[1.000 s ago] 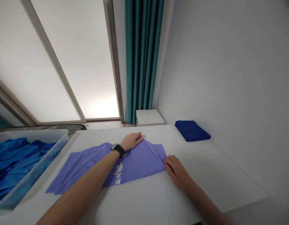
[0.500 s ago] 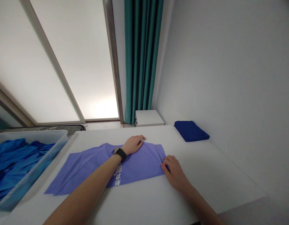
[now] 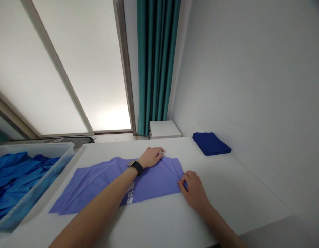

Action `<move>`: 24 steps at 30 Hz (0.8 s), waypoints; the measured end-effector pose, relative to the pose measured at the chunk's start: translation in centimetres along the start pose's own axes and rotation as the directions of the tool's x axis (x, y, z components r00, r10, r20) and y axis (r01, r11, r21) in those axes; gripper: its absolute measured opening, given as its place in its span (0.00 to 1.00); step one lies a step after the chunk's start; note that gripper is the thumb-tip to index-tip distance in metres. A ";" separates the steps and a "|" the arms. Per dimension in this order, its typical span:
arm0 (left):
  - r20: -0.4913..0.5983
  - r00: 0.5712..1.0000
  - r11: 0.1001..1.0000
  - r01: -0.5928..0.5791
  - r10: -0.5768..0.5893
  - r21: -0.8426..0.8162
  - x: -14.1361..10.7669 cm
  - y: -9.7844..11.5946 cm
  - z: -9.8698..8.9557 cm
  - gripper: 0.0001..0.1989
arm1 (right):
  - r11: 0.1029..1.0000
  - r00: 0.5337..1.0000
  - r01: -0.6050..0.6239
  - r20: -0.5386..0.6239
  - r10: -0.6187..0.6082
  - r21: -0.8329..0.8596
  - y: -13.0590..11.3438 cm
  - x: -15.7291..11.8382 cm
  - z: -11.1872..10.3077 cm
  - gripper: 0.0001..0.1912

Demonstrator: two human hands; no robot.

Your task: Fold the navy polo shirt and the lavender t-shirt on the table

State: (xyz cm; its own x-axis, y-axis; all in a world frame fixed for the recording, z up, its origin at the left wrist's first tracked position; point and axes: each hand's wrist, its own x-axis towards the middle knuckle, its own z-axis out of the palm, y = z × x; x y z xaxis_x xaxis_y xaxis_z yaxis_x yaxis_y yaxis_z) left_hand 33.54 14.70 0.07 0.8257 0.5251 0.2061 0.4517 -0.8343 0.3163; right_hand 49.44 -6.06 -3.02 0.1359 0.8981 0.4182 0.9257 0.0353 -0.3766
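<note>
A purple T-shirt point(image 3: 159, 179) with white lettering lies flattened on the white table, folded lengthwise into a long strip with its sleeve part toward the left. My left hand point(image 3: 151, 157), with a black-banded watch on the wrist, rests across the far edge of the shirt, palm down and fingers stretched out over the edge. At the shirt's right end, my right hand point(image 3: 192, 187) pinches the edge between thumb and fingers. Part of the lettering is hidden behind my left forearm.
A clear plastic bin point(image 3: 68, 153) holding crumpled blue clothes point(image 3: 20, 177) stands on the left. Folded dark-blue cloth point(image 3: 211, 143) lies at the back right of the table point(image 3: 159, 220), beside the wall. Beyond the table are a white cabinet point(image 3: 164, 129) and a green curtain point(image 3: 158, 69).
My left hand has slid slightly to the right along the shirt's far edge. My right hand stays at the right end, almost unmoved.
</note>
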 end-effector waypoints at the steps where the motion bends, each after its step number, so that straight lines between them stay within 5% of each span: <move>1: 0.026 1.000 1.000 0.005 -0.005 -0.017 0.5 0.3 0.0 0.16 | 1.000 1.000 0.005 -0.005 -0.005 -0.009 -0.1 0.0 0.0 0.10; 9: 0.138 0.986 0.993 -0.087 0.097 -0.074 2.9 1.3 0.6 0.12 | 0.999 1.000 -0.004 -0.017 0.004 -0.032 -0.5 0.1 -0.2 0.10; 14: 0.035 0.980 0.980 -0.193 0.195 -0.058 2.2 1.6 1.4 0.12 | 1.000 0.999 -0.021 -0.027 0.021 -0.010 -0.4 0.0 0.0 0.08; 24: 0.007 0.986 0.967 -0.163 0.165 0.197 1.5 2.7 1.6 0.13 | 1.000 1.000 -0.017 -0.018 0.018 0.024 0.2 -0.2 0.2 0.11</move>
State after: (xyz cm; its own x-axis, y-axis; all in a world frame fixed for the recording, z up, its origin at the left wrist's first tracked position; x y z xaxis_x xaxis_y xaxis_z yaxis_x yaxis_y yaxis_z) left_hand 36.57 12.94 -0.27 0.8911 0.3792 0.2492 0.3687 -0.9252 0.0895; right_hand 49.50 -6.12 -3.38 0.1585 0.8905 0.4265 0.9143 0.0306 -0.4038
